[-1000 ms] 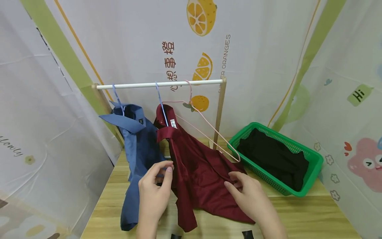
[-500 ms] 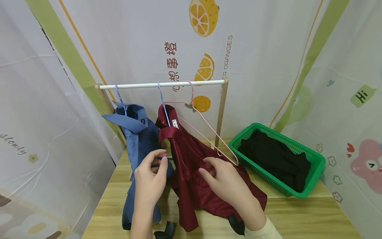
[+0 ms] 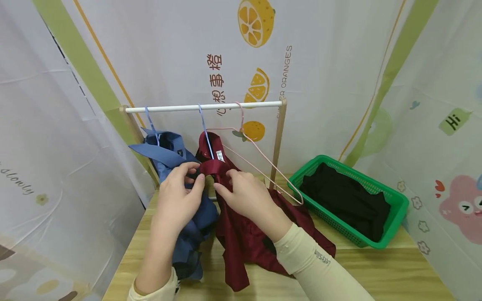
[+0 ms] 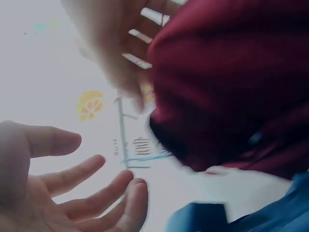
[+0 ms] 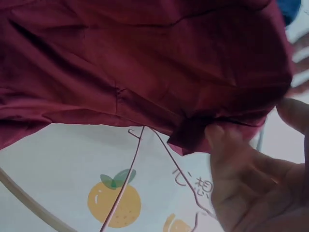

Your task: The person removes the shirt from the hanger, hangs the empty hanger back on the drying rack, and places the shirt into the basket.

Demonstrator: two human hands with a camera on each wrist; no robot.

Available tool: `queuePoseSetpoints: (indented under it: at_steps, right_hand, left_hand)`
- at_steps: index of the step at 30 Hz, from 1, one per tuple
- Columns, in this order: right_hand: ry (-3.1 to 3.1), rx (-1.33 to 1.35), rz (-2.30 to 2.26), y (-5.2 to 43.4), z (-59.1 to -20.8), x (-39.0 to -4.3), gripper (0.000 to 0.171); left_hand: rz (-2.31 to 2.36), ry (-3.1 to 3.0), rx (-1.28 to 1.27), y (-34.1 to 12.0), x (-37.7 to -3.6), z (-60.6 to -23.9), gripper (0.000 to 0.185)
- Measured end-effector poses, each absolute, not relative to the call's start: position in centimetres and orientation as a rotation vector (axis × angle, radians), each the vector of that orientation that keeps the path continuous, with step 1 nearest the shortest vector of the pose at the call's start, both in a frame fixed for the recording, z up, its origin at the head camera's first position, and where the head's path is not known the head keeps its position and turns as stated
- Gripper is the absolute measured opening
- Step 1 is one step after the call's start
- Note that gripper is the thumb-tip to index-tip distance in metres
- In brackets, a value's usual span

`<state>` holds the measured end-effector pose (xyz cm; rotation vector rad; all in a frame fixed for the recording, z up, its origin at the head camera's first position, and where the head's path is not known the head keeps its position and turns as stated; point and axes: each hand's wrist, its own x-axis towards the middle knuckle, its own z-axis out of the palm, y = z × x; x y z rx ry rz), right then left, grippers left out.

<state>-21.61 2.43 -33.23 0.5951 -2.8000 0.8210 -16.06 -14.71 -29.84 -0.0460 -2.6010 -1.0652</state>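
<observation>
Both hands are working at the collar of the red shirt (image 3: 244, 217), which is hanging from a blue hanger (image 3: 203, 125) on the white rail (image 3: 203, 107) and trailing down onto the bench (image 3: 376, 271). The left hand (image 3: 180, 196) is pinching the collar's left tip between thumb and fingers, right where the red cloth is meeting the blue shirt (image 3: 177, 167). The right hand (image 3: 244, 196) is pinching the front edge just below the collar, its fingertips lying very close to those of the left hand. In the left wrist view the left hand's fingers (image 4: 96, 193) are looking spread and relaxed with red cloth above them, so that view is not showing the pinch itself; the head view is showing it more plainly. In the right wrist view the right hand's fingers (image 5: 241, 164) are touching a folded corner of the red shirt, blurred. The blue shirt is hanging on its own hanger at the left end of the rail, its tail bunching on the bench under the left forearm. A pink hanger (image 3: 260, 159) is hanging bare at the right of the red shirt. Well apart on the right, a green basket (image 3: 395, 221) is sitting on the bench, holding a heap of black cloth (image 3: 346, 200) that is filling most of it.
</observation>
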Motion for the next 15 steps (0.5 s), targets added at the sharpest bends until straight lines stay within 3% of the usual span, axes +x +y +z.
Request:
queuePoseSetpoints:
  at_steps: [3,9,15]
  right_hand:
    - [-2.804,0.606,0.821,1.5,-32.9,-22.4,0.048]
    - [-2.763,0.675,0.841,0.7,-32.9,-23.6,0.02]
    - [-2.649,0.706,0.835,0.8,-32.4,-24.1,0.018]
  left_hand:
    - [-0.947,-2.657,-0.073,-15.5,-16.2,-27.8,0.044]
    - [-0.864,-2.713,-0.102,-16.5,-17.8,-26.0,0.046]
    - [-0.76,-2.761,-0.134,-17.6,-20.2,-25.0,0.042]
